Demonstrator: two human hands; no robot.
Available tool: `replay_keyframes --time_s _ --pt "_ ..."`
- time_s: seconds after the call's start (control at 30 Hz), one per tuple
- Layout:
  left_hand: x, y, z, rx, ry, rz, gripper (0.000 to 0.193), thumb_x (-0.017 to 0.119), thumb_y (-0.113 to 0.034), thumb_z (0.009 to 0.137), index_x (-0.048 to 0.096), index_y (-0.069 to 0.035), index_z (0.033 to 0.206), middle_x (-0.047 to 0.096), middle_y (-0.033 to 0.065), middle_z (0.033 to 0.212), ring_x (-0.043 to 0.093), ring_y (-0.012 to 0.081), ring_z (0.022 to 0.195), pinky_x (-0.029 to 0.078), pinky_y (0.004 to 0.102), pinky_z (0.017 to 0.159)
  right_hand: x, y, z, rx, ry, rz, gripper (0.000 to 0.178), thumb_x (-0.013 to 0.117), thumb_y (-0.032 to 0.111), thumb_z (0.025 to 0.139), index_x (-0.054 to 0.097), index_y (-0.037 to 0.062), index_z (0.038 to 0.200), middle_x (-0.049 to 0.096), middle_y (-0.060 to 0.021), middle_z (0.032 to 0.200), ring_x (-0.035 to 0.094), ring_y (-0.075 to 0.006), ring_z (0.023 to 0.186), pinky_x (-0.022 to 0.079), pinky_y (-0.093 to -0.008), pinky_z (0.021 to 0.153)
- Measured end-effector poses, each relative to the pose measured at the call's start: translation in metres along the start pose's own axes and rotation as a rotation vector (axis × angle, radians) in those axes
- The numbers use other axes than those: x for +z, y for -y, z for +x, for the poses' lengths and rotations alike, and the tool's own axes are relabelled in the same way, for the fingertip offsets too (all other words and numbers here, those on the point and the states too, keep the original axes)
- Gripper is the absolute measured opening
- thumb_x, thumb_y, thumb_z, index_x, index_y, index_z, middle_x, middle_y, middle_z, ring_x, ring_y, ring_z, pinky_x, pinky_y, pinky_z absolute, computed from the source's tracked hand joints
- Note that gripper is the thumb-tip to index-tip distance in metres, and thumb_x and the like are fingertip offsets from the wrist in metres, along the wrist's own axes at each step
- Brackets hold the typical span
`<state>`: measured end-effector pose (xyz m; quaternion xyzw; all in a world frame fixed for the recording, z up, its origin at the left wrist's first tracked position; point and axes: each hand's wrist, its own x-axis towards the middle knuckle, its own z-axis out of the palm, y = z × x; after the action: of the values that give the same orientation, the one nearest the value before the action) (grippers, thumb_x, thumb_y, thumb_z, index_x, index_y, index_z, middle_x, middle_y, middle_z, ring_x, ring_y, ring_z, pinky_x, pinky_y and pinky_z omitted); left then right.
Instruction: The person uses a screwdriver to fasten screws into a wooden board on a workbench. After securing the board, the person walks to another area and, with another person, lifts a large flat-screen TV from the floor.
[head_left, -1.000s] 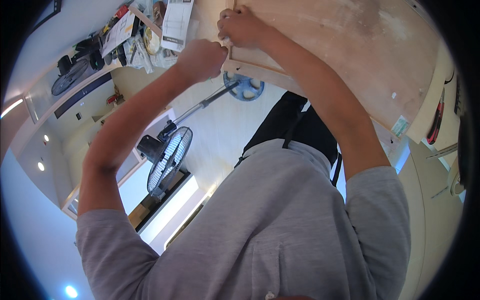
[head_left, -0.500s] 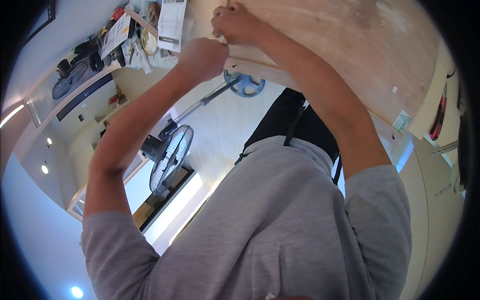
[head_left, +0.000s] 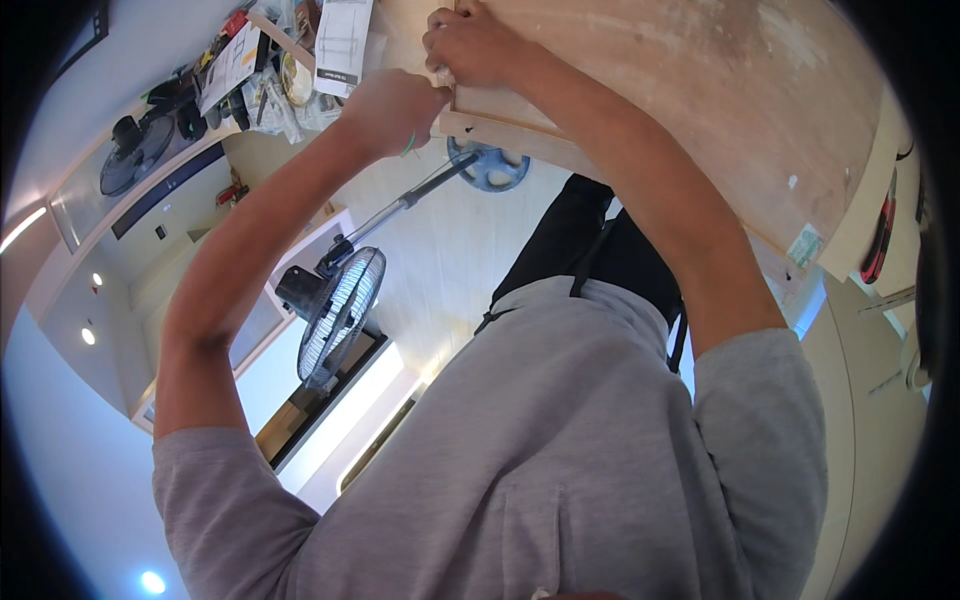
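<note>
A large wooden panel [head_left: 700,110] with a raised strip [head_left: 520,135] along its near edge lies at the upper right. My right hand [head_left: 475,48] rests at the panel's left edge, its fingers curled and pressed together near a small pale bit that I cannot make out. Just left of the panel's corner, my left hand [head_left: 390,112] is closed, fingertips close to the right hand's. What it grips is hidden by the hand. A thin green strand [head_left: 409,144] shows beside the left palm.
A printed sheet [head_left: 342,45], a tape roll [head_left: 296,80], plastic bags and tools crowd the bench at the upper left. A standing fan [head_left: 342,315] with a blue round base [head_left: 490,168] stands below the panel. A red-and-black cutter knife [head_left: 880,235] lies at far right.
My left hand has drawn slightly to the left and up, away from the panel's corner, and its elbow has swung outward. The right hand has stayed nearly in place.
</note>
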<state>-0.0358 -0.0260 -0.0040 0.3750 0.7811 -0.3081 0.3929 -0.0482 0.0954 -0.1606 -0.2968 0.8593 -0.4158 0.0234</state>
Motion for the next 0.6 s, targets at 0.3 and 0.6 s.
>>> replay_keyframes --time_s 0.3,0.6 --pt "0.01 0.01 -0.002 -0.7 0.037 -1.663 0.019 0.071 -0.019 0.087 0.068 -0.003 0.097 0.064 0.0077 0.082 0.049 0.0123 0.052 0.039 0.0297 0.049 -0.011 0.008 -0.004 -0.022 0.038 -0.12 0.019 0.069 0.018 0.085 0.082 0.0256 0.097 0.07 0.005 0.108 0.051 -0.0178 0.129 0.036 -0.0509 0.106" --pt "0.005 -0.008 -0.001 -0.023 -0.05 -0.002 0.03 0.07 -0.017 0.079 0.068 -0.004 0.105 0.073 0.0168 0.091 0.073 0.0367 0.077 0.059 0.0471 0.07 -0.005 0.011 -0.005 -0.001 0.049 -0.083 0.021 0.07 0.015 0.083 0.082 0.0233 0.097 0.07 0.0032 0.107 0.051 -0.0181 0.13 0.037 -0.0503 0.107"
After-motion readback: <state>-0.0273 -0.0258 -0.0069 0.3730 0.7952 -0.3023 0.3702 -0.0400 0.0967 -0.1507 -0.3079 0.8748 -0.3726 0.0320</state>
